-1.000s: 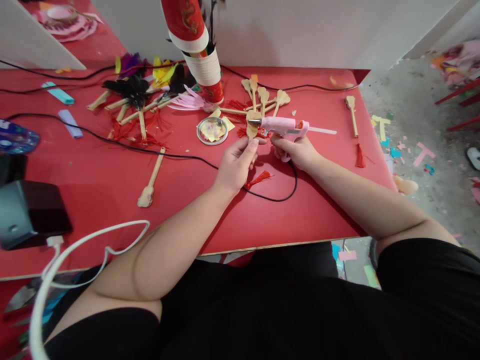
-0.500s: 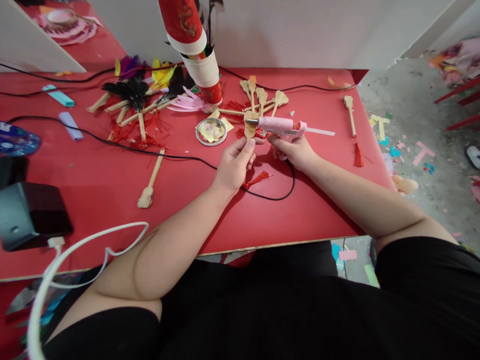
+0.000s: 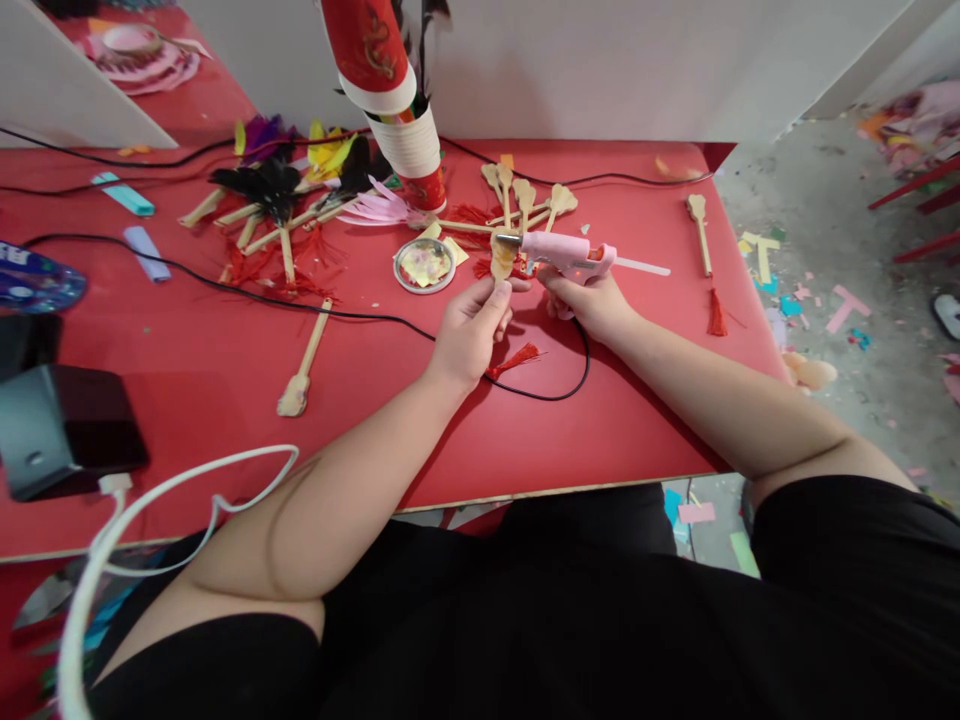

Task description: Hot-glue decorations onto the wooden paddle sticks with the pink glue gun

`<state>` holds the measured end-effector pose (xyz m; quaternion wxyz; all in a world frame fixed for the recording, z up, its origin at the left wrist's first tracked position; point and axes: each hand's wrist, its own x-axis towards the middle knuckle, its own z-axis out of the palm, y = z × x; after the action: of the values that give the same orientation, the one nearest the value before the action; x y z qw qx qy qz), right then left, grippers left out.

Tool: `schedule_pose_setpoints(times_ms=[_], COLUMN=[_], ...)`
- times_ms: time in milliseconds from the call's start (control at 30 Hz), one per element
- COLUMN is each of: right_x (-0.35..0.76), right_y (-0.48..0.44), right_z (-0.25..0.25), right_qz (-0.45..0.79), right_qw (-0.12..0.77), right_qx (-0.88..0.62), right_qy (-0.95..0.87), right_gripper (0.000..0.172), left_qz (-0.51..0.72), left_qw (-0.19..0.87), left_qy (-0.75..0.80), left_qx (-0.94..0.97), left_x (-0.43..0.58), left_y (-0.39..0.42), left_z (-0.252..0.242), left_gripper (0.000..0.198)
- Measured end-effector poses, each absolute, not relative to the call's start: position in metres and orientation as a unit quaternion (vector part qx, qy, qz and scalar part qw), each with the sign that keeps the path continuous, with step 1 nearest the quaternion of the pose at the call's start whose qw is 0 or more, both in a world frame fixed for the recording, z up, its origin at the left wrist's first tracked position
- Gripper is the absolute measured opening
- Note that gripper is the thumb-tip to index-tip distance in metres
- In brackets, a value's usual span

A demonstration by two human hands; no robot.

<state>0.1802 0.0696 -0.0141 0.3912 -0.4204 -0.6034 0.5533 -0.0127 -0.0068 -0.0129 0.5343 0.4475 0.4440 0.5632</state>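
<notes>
Between the thumb and fingers of my left hand (image 3: 474, 325) is a small wooden stick (image 3: 502, 258) with a wide, shaped head, held head up. A red tassel (image 3: 514, 360) hangs out below that hand. My right hand (image 3: 589, 300) is wrapped round the handle of a pink hot glue gun (image 3: 559, 247), whose metal nozzle lies at the stick's head; whether it touches cannot be told. A clear glue stick (image 3: 641, 267) juts from the gun's back. Just left of the hands sits a round dish (image 3: 424, 265) with pale yellow pieces in it.
Similar wooden sticks (image 3: 559, 203) lie behind the hands, another (image 3: 697, 235) at the right. Black feathers (image 3: 262, 185) on sticks lie back left. Stacked paper cups (image 3: 409, 145) stand at the back. A black cord (image 3: 360, 316) crosses the red table (image 3: 585, 440). A dark box (image 3: 67, 430) stands left.
Both hands, the stick and the glue gun stay nearly where they were. The nozzle remains at the stick's head, and the whole view has shifted slightly.
</notes>
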Motion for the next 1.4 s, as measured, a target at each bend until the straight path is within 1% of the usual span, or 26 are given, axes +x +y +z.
schedule_pose_setpoints(times_ms=[133, 333, 533, 633, 700, 800, 900, 1033, 1200, 1300, 1400], right_x=[0.180, 0.180, 0.178, 0.180, 0.180, 0.180, 0.179, 0.181, 0.185, 0.185, 0.185], right_y=[0.071, 0.073, 0.084, 0.086, 0.085, 0.080, 0.075, 0.069, 0.067, 0.069, 0.070], right_z=[-0.014, -0.016, -0.025, -0.030, -0.031, -0.027, -0.022, -0.019, -0.022, -0.024, -0.022], right_qz=[0.564, 0.569, 0.584, 0.596, 0.594, 0.574, 0.542, 0.523, 0.514, 0.507, 0.557], right_qw=[0.394, 0.403, 0.449, 0.436, 0.432, 0.438, 0.448, 0.453, 0.447, 0.447, 0.442], right_qx=[-0.426, -0.428, -0.421, -0.419, -0.421, -0.429, -0.441, -0.430, -0.414, -0.412, -0.391], right_qy=[-0.587, -0.574, -0.529, -0.528, -0.533, -0.543, -0.558, -0.579, -0.604, -0.611, -0.584], right_gripper=[0.055, 0.052, 0.065, 0.068, 0.067, 0.064, 0.060, 0.049, 0.041, 0.039, 0.042], left_qz=[0.570, 0.572, 0.565, 0.571, 0.570, 0.552, 0.535, 0.544, 0.556, 0.549, 0.553], left_qw=[0.530, 0.529, 0.516, 0.487, 0.430, 0.336, 0.293, 0.287, 0.303, 0.303, 0.310], left_qy=[0.439, 0.441, 0.441, 0.461, 0.488, 0.525, 0.543, 0.545, 0.542, 0.544, 0.538], left_qx=[0.448, 0.446, 0.469, 0.474, 0.501, 0.554, 0.576, 0.570, 0.553, 0.557, 0.556], left_x=[-0.012, -0.011, -0.010, -0.013, -0.019, -0.028, -0.035, -0.036, -0.037, -0.039, -0.038], left_y=[-0.006, -0.006, -0.008, -0.007, -0.004, 0.001, 0.005, 0.010, 0.013, 0.014, 0.014], left_z=[-0.013, -0.012, -0.012, -0.013, -0.013, -0.012, -0.014, -0.022, -0.031, -0.033, -0.034], left_gripper=[0.044, 0.045, 0.048, 0.049, 0.045, 0.033, 0.025, 0.019, 0.020, 0.022, 0.022])
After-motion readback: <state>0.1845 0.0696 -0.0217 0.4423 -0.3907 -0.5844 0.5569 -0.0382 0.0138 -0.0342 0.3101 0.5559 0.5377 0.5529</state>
